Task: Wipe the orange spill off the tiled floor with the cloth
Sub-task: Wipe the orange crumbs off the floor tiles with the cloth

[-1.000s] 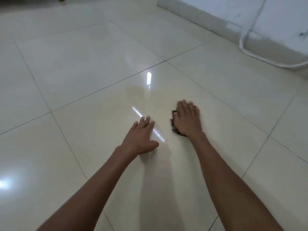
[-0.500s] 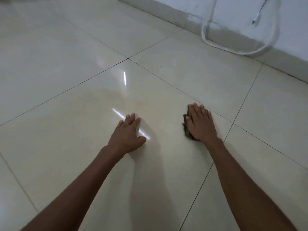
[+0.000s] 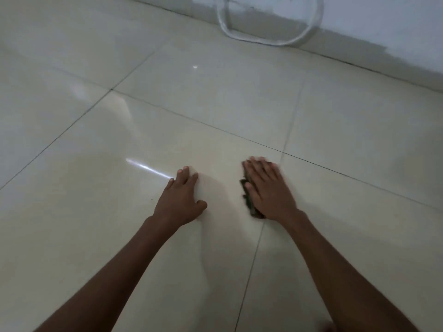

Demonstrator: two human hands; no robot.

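My right hand (image 3: 269, 189) lies flat on a dark cloth (image 3: 249, 202), pressing it onto the cream tiled floor (image 3: 215, 111) close to a grout line. Only the cloth's left edge shows beside the palm; the rest is hidden under the hand. My left hand (image 3: 181, 200) rests palm down on the same tile a hand's width to the left, fingers spread, holding nothing. No orange spill is visible; a faint darker sheen (image 3: 100, 168) spreads over the tile left of my left hand.
A white wall with a grey skirting (image 3: 359, 39) runs along the back right. A loop of white hose or cable (image 3: 263, 40) lies on the floor against it. Glossy tiles with light reflections spread out to the left and ahead.
My right hand has slid the cloth rightward to the tile's grout line. The view has swung right, bringing the wall and hose loop closer to the top centre. My left hand stays planted.
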